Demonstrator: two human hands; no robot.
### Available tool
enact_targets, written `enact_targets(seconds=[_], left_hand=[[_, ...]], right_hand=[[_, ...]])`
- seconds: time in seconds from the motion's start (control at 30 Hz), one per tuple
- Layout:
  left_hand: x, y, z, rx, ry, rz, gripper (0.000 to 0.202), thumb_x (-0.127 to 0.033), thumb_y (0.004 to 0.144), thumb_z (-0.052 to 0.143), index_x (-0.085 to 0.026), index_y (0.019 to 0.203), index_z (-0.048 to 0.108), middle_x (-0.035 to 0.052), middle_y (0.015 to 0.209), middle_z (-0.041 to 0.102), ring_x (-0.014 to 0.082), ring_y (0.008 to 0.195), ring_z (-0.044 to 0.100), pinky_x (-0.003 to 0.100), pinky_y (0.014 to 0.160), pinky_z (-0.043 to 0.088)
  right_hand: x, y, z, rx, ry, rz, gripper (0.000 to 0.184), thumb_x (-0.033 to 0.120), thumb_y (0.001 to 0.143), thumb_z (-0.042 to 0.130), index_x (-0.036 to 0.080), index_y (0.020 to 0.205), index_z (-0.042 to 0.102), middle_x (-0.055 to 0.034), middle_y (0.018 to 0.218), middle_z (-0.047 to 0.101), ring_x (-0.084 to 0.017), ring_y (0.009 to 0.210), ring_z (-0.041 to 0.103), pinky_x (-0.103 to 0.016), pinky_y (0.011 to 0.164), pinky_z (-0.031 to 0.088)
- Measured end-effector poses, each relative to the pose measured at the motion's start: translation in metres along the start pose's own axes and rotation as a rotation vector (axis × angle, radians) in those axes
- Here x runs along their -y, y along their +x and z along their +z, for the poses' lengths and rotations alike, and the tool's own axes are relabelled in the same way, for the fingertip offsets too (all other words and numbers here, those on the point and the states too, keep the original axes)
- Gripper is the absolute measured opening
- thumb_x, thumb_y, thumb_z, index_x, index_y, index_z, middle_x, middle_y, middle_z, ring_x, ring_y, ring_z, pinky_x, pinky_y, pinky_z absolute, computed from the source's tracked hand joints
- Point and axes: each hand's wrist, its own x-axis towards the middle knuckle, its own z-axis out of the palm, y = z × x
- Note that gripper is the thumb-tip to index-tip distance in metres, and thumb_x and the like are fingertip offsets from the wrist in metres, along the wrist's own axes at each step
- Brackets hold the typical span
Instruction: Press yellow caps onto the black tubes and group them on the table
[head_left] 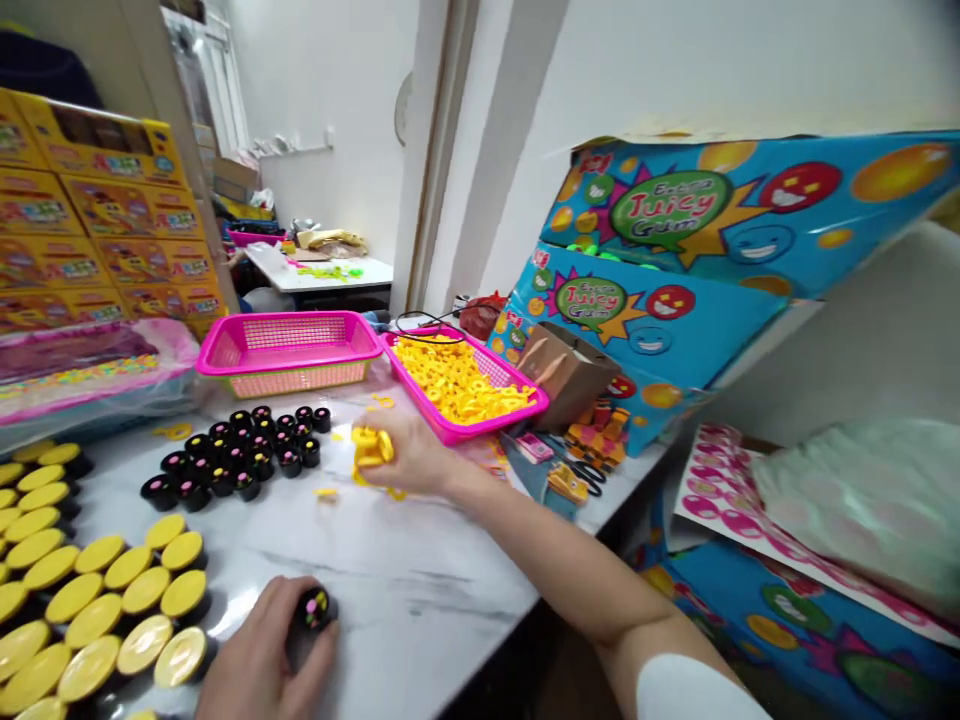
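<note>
My left hand [259, 655], low in the view, has its thumb and fingers closed around a small black cup [315, 607] with pink and yellow bits inside. My right hand [420, 455] reaches across the table and is closed on a bunch of yellow plastic pieces [371, 450]; motion blurs it somewhat. A few loose yellow pieces lie on the tabletop around it. To the left of that hand stand several open black cups [236, 455] with coloured bits in them. Several black cups with yellow lids [97, 610] fill the left side of the table.
Beyond my right hand is a pink basket [517, 408] of yellow pieces. Another pink basket [289, 345] stands behind the open cups. Scissors [589, 475] lie by a brown paper bag [570, 370]. Blue cartons [600, 300] rise at the right, yellow boxes [105, 215] at the left.
</note>
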Motion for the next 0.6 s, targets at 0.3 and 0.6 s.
enact_targets(seconds=[0.3,0.6], left_hand=[[-0.023,0.004,-0.006,0.038,-0.021,-0.159,0.015,-0.021,0.080,0.051,-0.021,0.093,0.058,0.0058,0.092,0.061,0.0211,0.084,0.060,0.031,0.074,0.048],[-0.022,-0.003,-0.009,0.134,-0.111,-0.163,0.020,-0.027,0.076,0.059,-0.021,0.095,0.061,0.0043,0.092,0.066,0.0205,0.081,0.062,0.031,0.073,0.050]], right_hand=[[-0.002,-0.008,0.027,0.394,-0.066,-0.054,0.087,0.011,0.064,0.068,0.028,0.144,0.039,-0.0118,0.142,0.046,-0.028,0.130,0.046,-0.045,0.108,0.039],[0.024,0.012,0.046,0.242,-0.061,-0.190,0.026,0.037,0.091,0.057,0.031,0.114,0.067,-0.0070,0.110,0.070,-0.023,0.100,0.067,-0.040,0.090,0.054]])
